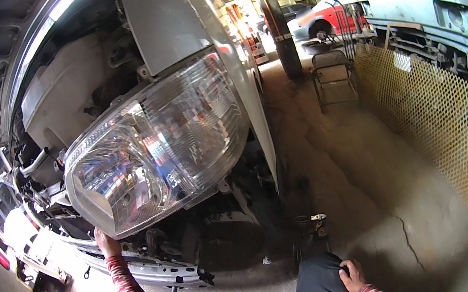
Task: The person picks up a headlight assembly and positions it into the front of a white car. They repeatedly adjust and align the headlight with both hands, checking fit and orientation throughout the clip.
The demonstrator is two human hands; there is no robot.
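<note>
Left hand [106,242] under headlight [155,144], fingers hidden, grip unclear, right hand [353,276] resting loose on knee [320,278]

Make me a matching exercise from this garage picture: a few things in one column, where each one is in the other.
Things:
1. left hand
2. right hand
3. headlight
4. yellow mesh panel

Places:
A. resting on the person's dark-trousered knee
B. standing at the right, before a pale vehicle
C. at the van's front corner
D. against the headlight's lower edge

Pairs: 1-D, 2-A, 3-C, 4-B
</note>
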